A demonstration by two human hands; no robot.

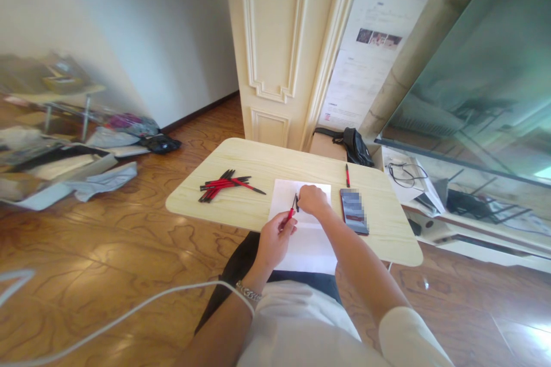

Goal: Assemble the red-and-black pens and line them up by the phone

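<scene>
My left hand point(274, 241) is closed around a red pen barrel point(290, 214), thumb and fingers pinching it above a white sheet of paper point(307, 249). A thin dark rod stands out of the barrel's upper end, like a refill. Close beside it, my right hand point(313, 199) is closed with its knuckles up. A small black pen part point(297, 204) shows at its fingertips, though the grip itself is mostly hidden. Left of the paper lies a loose pile of red and black pens point(224, 184). Another red and black pen point(347, 175) lies alone towards the right.
A phone point(354, 212) lies on the pale wooden table point(391, 241), right of the paper. A white cable point(150, 299) crosses over my left forearm. Behind the table are a black bag point(356, 146) and a cream panelled door point(275, 28). Boxes and bags lie on the floor at left.
</scene>
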